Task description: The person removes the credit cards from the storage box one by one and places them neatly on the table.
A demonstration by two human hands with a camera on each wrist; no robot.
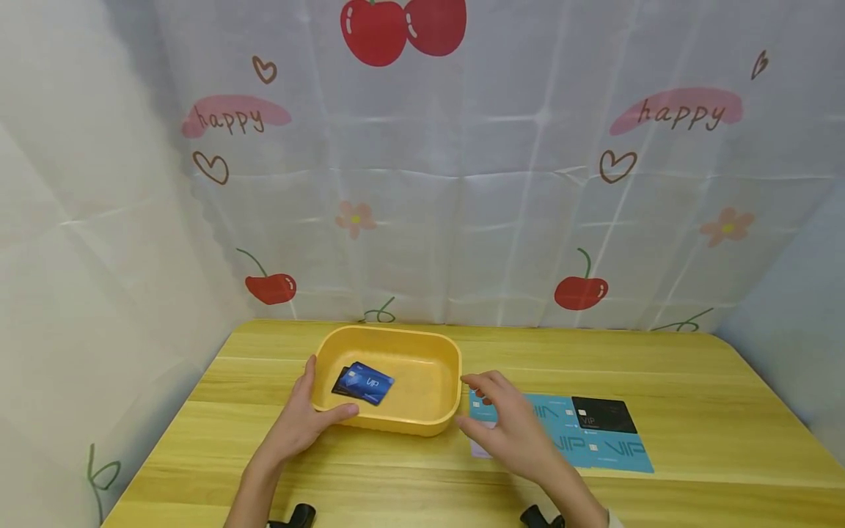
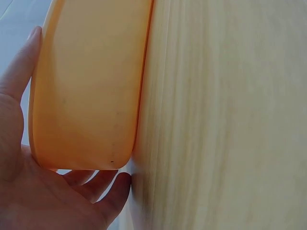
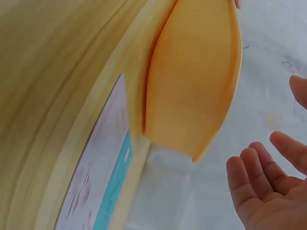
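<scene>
A yellow plastic basin (image 1: 425, 378) sits on the wooden table, a dark blue VIP card (image 1: 370, 383) overlapping a black card (image 1: 339, 386) inside it. My left hand (image 1: 297, 422) grips the basin's left end, thumb at the front rim and fingers around the end wall. In the left wrist view the fingers (image 2: 115, 196) curl by the wall near the tabletop. Beside the right end is my right hand (image 1: 508, 429), fingers loosely bent and holding nothing. Behind and beyond it lie light blue VIP cards (image 1: 620, 451), a black VIP card (image 1: 604, 415) and a partly hidden lilac card (image 3: 93, 167).
The wooden table (image 1: 277, 352) runs back to a white curtain (image 1: 436, 249) printed with cherries, hearts and flowers. White sheeting (image 1: 99, 242) closes off the left side. Black wrist mounts (image 1: 302, 515) show at the bottom of the head view.
</scene>
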